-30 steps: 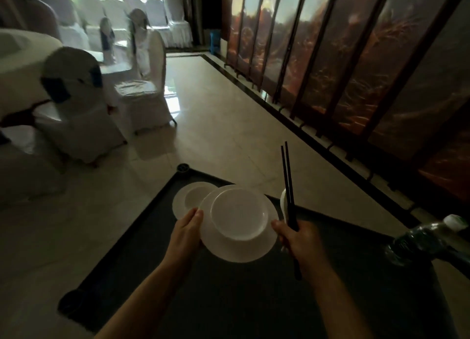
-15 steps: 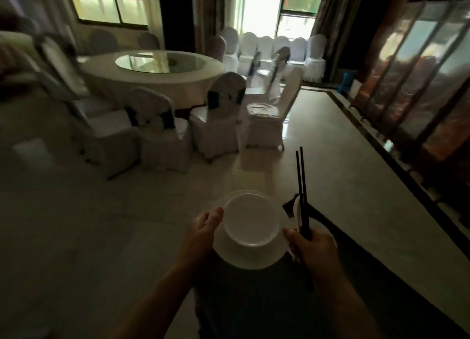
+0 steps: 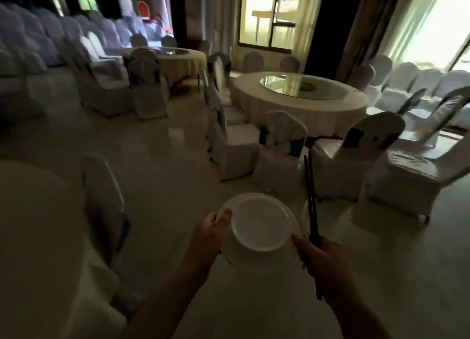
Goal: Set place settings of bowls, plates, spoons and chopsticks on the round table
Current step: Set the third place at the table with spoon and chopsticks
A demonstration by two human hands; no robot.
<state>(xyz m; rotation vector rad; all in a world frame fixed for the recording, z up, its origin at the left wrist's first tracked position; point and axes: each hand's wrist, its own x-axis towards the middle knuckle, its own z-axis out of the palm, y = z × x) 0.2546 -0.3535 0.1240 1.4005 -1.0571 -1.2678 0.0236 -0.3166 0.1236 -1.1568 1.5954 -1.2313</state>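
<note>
I carry a white plate [image 3: 256, 258] with a white bowl [image 3: 262, 224] on it, held at chest height over the floor. My left hand [image 3: 211, 234] grips the plate's left rim, thumb on top. My right hand [image 3: 318, 254] touches the plate's right rim and also holds a pair of black chopsticks [image 3: 310, 201] that point up and away. A spoon cannot be made out. A round table [image 3: 300, 102] with a cream cloth and glass turntable stands ahead to the right. Another cloth-covered round table [image 3: 38, 237] fills the near left.
White-covered chairs [image 3: 282, 150] ring the round table ahead, their backs toward me. One covered chair [image 3: 104, 199] stands beside the near-left table. A second laid-out round table [image 3: 173, 59] and rows of chairs [image 3: 30, 38] stand farther back left. Pale tiled floor [image 3: 165, 166] lies between.
My view has swung left, away from the dark cart and wall panels, into the dining hall. The plate, bowl and chopsticks stay in my hands the same way.
</note>
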